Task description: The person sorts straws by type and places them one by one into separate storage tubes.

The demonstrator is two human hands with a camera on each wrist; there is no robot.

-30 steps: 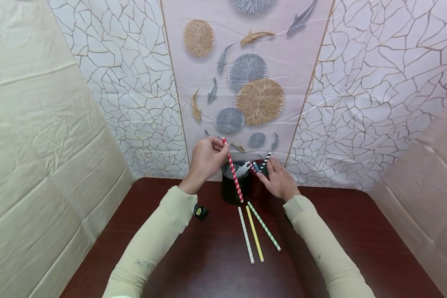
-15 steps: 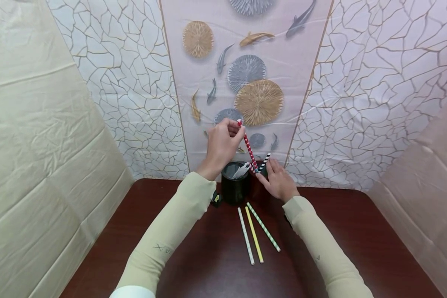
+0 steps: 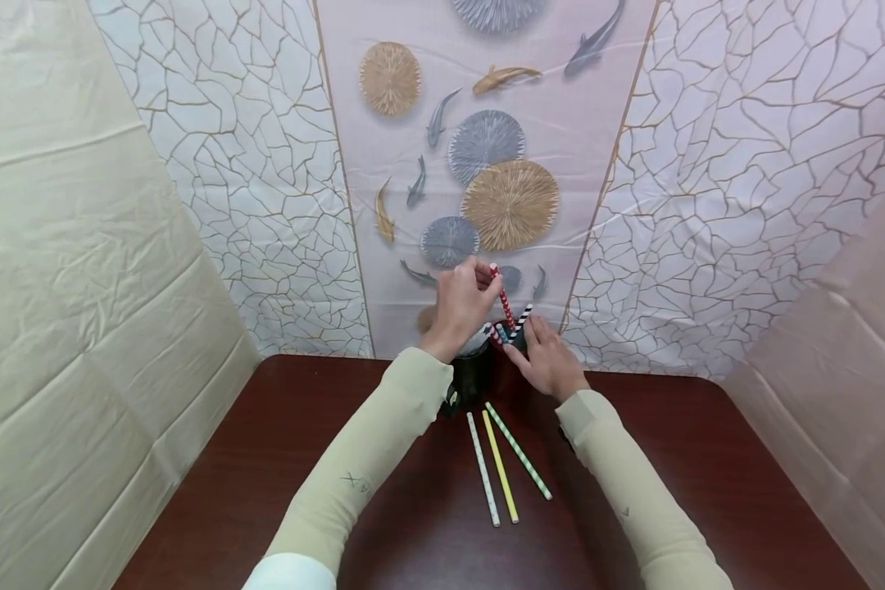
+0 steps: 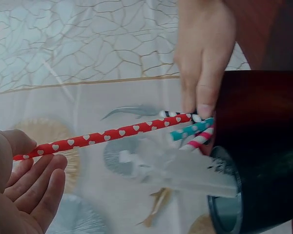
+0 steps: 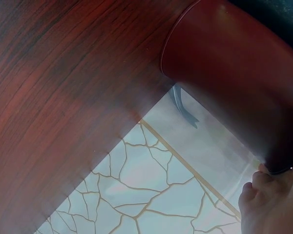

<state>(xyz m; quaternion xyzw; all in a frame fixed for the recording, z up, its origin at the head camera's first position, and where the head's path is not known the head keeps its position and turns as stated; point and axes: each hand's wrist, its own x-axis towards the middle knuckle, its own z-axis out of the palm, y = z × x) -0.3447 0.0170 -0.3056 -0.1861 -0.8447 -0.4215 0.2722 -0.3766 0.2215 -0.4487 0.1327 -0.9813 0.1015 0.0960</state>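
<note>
My left hand (image 3: 460, 303) pinches the upper end of a red paper straw with white hearts (image 4: 122, 132). The straw slants down, its lower end at the mouth of a dark red cup (image 5: 224, 73). At that cup's rim, my right hand (image 3: 549, 360) holds the side with thumb and fingers. A black-and-white striped straw (image 3: 524, 318), a teal dotted straw (image 4: 188, 130) and a pink-and-white striped straw (image 4: 200, 139) stick out of the red cup. Beside it stands a black cup (image 3: 472, 381) with crumpled clear plastic (image 4: 185, 170) in it, partly hidden behind my left wrist.
In front of the cups, a pale patterned straw (image 3: 483, 471), a yellow straw (image 3: 501, 467) and a green-striped straw (image 3: 519, 452) lie on the dark brown table (image 3: 265, 459). A patterned cloth (image 3: 634, 205) hangs directly behind the cups.
My left hand has carried the red straw rightward from in front of the black cup to over the red cup, rising and then lowering. My right hand has stayed at the red cup.
</note>
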